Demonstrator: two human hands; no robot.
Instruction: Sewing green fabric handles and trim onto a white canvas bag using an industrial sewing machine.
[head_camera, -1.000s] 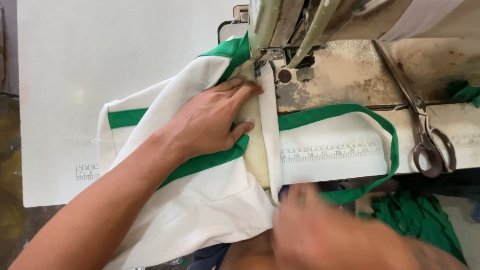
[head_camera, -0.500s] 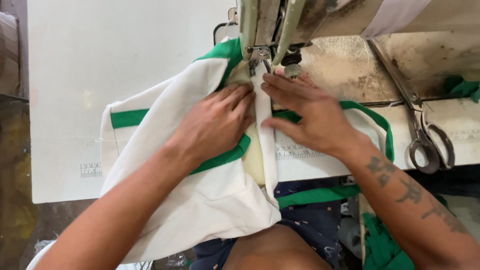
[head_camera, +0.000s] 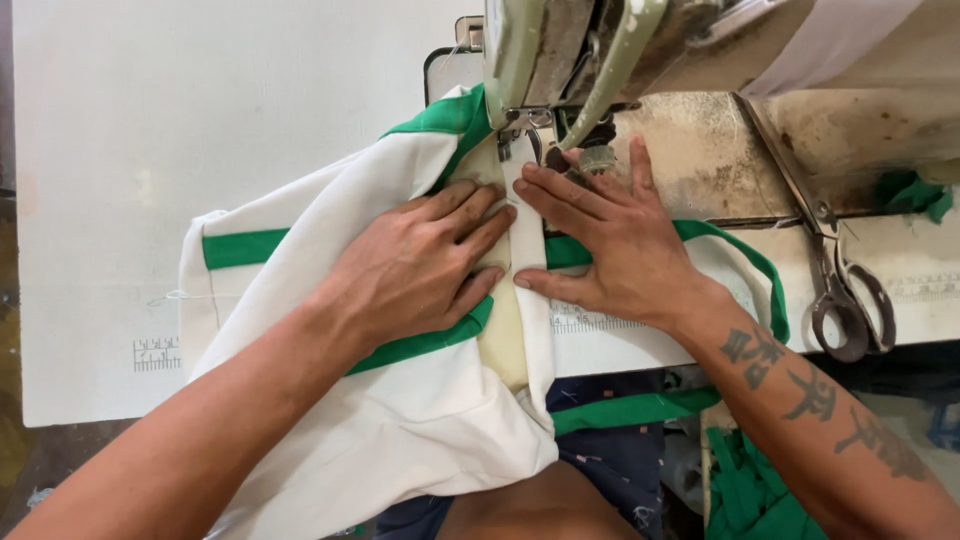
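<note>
While both hands are lying flat, the white cloth piece with green bands (head_camera: 330, 270) is sitting under the needle.

The left hand (head_camera: 420, 265) and right hand (head_camera: 620, 250) are pressing it with fingers spread, gripping nothing, below the pale green sewing machine head (head_camera: 560, 50). The seam seems barely begun, most length is waiting. One pair of metal scissors (head_camera: 840, 290) is lying at the right.
</note>
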